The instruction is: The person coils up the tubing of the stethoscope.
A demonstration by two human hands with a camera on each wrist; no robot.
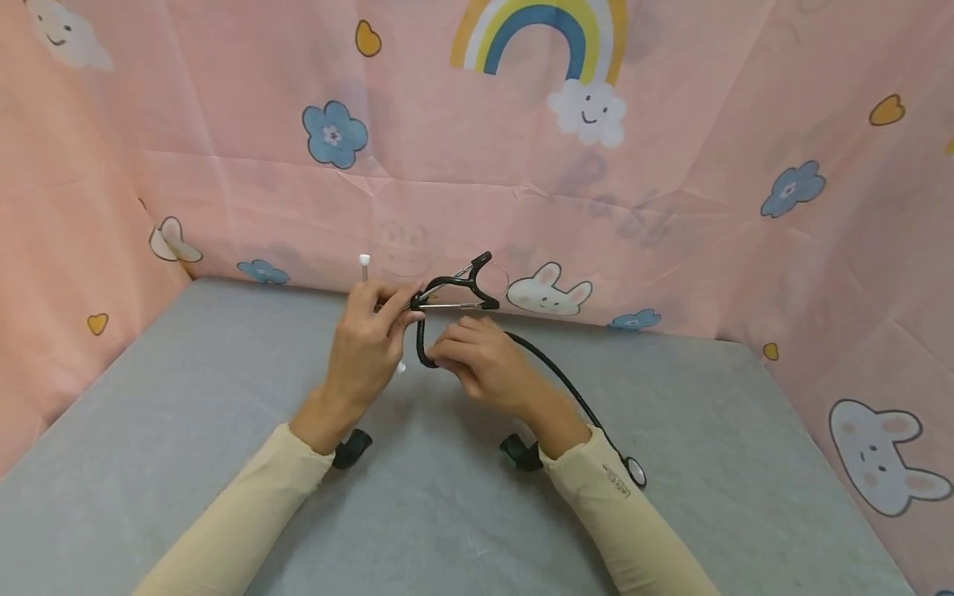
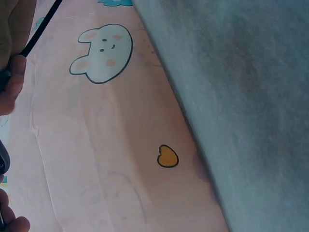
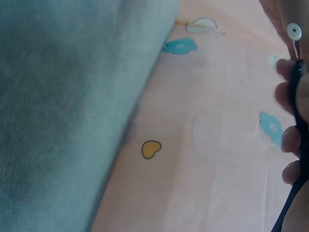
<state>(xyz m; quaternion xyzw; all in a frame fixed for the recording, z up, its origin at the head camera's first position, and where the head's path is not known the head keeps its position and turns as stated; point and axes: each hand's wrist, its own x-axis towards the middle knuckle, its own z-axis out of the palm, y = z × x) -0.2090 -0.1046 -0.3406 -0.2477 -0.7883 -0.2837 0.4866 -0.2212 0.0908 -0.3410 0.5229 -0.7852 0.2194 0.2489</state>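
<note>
A stethoscope (image 1: pixel 450 281) with black tubing and thin metal ear tubes is held up over the table's back half. My left hand (image 1: pixel 368 335) grips it between thumb and fingers where the metal and black parts come together. One white ear tip (image 1: pixel 364 260) stands above that hand and another (image 1: pixel 401 367) shows below it. With bent fingers, my right hand (image 1: pixel 484 364) holds the black tube just below and to the right. From there the tube runs down past the right forearm to the round chest piece (image 1: pixel 636 472). In the right wrist view, fingers curl round the black tube (image 3: pixel 298 106) near a white ear tip.
A grey cloth-covered table (image 1: pixel 447 530) lies beneath both hands. Close behind it hangs a pink curtain (image 1: pixel 246 190) printed with rabbits, flowers and a rainbow, which also closes in both sides. Dark wrist-worn devices (image 1: pixel 352 449) stick out below the sleeves.
</note>
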